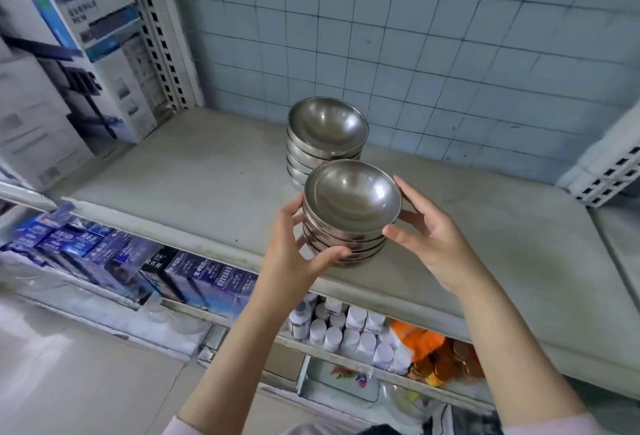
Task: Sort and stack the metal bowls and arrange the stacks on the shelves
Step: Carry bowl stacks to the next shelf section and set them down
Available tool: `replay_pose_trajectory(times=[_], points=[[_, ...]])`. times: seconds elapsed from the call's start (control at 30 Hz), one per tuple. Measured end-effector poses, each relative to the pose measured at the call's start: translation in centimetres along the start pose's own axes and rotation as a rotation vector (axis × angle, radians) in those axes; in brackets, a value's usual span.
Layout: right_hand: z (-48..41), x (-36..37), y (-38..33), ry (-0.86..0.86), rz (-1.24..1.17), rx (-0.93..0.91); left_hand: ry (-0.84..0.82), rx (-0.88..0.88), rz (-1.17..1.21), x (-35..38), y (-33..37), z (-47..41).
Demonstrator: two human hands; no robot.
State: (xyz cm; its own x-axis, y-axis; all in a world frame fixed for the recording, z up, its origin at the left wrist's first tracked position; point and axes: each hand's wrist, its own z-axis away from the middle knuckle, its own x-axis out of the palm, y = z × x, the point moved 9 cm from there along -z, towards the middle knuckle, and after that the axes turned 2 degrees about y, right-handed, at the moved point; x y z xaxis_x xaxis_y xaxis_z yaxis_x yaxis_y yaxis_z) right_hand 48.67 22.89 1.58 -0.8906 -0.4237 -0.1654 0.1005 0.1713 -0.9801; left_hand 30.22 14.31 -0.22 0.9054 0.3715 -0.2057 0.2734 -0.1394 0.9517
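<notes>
Two stacks of shallow metal bowls stand on the grey top shelf (194, 171). The rear stack (327, 130) sits near the tiled wall. The front stack (351, 206) of several bowls is close to the shelf's front edge, just in front of the rear one. My left hand (294, 251) grips the front stack's left side, thumb curled under its lower bowls. My right hand (426, 237) holds its right side, fingers spread along the rim and thumb on the front edge. Whether the stack's base rests on the shelf is hidden by my hands.
White and blue cartons (69, 64) fill the shelf's left end beside a perforated upright (159, 36). Below, a lower shelf holds blue boxes (114, 254), white bottles (346, 330) and an orange packet (419, 334). A second upright (609, 171) stands at right.
</notes>
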Motion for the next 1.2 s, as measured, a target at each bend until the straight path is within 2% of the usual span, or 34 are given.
replay_pose_trajectory(times=[0.3, 0.53, 0.73, 0.87, 0.93, 1.0, 1.07, 1.13, 1.2], points=[[0.8, -6.1, 0.7, 0.158, -0.063, 0.063, -0.114, 0.003, 0.094, 7.1, 0.0, -3.2], [-0.6, -11.3, 1.8, 0.147, -0.102, 0.110, -0.140, 0.020, 0.042, 12.9, 0.3, -6.5], [-1.3, -13.1, 1.9, 0.130, -0.076, 0.124, -0.137, 0.039, -0.003, 14.3, 0.9, -7.2], [1.1, -13.8, 0.8, 0.352, 0.016, 0.071, -0.166, 0.073, -0.074, 11.7, 1.7, -5.7], [3.1, -13.5, 0.2, 0.476, 0.047, 0.029, -0.016, 0.165, -0.123, 7.8, 2.3, -4.5], [5.0, -12.2, -0.2, 0.553, 0.058, -0.005, 0.204, 0.258, -0.187, 2.9, 2.8, -3.5], [6.5, -10.7, 0.0, 0.623, 0.033, -0.022, 0.312, 0.253, -0.257, -0.4, 1.8, -4.3], [7.2, -9.2, -0.1, 0.665, 0.006, -0.041, 0.233, 0.149, -0.289, -1.5, -0.9, -7.2], [7.2, -7.6, -0.3, 0.659, -0.010, -0.052, 0.086, 0.034, -0.214, -1.0, -3.0, -9.8]])
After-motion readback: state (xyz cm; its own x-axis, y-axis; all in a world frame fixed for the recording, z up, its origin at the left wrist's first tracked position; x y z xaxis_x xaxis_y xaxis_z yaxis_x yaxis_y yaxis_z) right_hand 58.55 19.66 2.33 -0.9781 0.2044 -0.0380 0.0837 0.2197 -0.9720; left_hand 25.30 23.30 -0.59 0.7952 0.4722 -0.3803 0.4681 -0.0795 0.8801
